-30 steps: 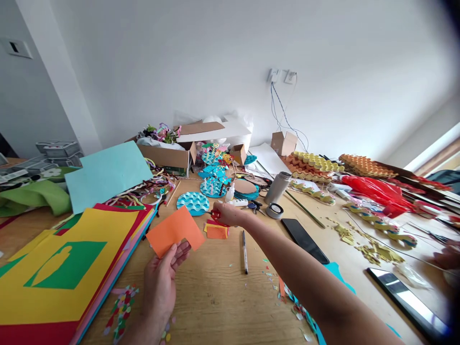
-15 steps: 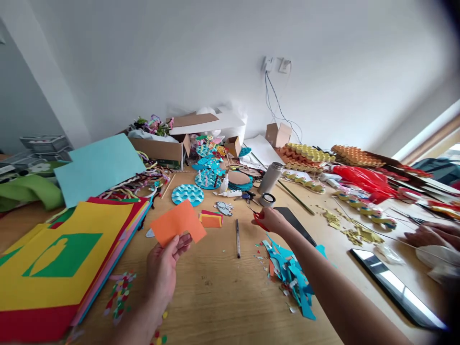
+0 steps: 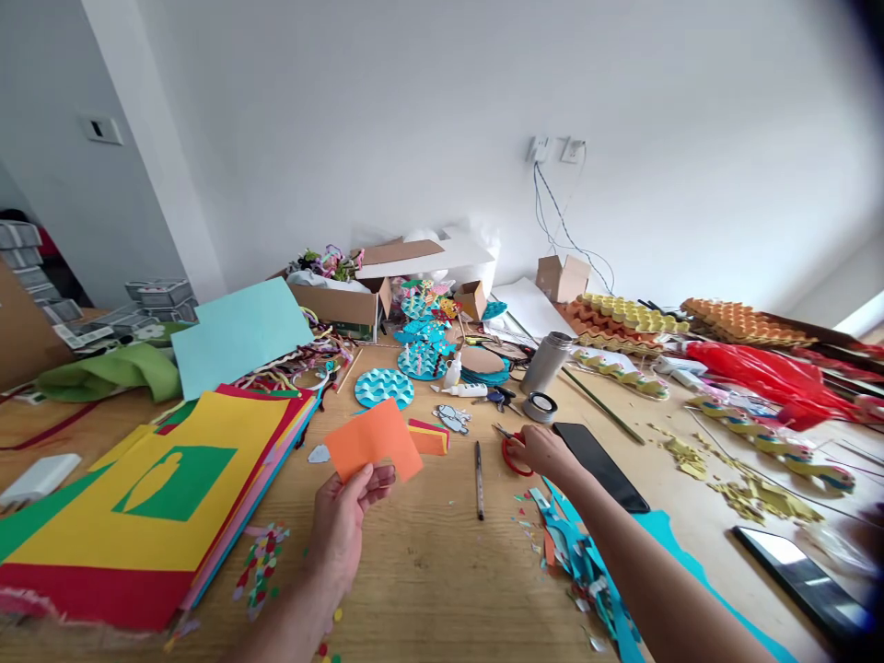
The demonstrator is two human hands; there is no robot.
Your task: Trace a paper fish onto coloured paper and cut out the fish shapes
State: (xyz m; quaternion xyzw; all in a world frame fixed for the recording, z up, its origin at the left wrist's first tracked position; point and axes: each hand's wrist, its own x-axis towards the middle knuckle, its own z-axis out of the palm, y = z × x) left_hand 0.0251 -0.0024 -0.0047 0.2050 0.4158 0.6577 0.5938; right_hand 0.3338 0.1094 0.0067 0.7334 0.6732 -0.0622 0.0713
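Observation:
My left hand [image 3: 343,525] holds an orange sheet of paper [image 3: 378,440] by its lower edge, thumb on top, above the table. My right hand [image 3: 542,448] is closed at the red-handled scissors [image 3: 517,458], whose blades point away to the left. The scissors are at the tabletop, and my fingers partly hide their handles. Between the hands lies a pen [image 3: 479,481]. Behind it are small red, yellow and orange paper pieces [image 3: 429,438] and a cut-out drawing [image 3: 451,419].
Stacked coloured sheets [image 3: 158,497] fill the left. Blue paper scraps [image 3: 587,552] lie under my right forearm, beside a black phone [image 3: 600,467]. A grey metal flask [image 3: 548,362], glue bottles [image 3: 464,390] and a blue wavy disc [image 3: 384,389] stand or lie farther back.
The view has turned left, so things appear farther right. My right hand stays at the scissors, whose red handle loops now show more. The orange paper stays in my left hand.

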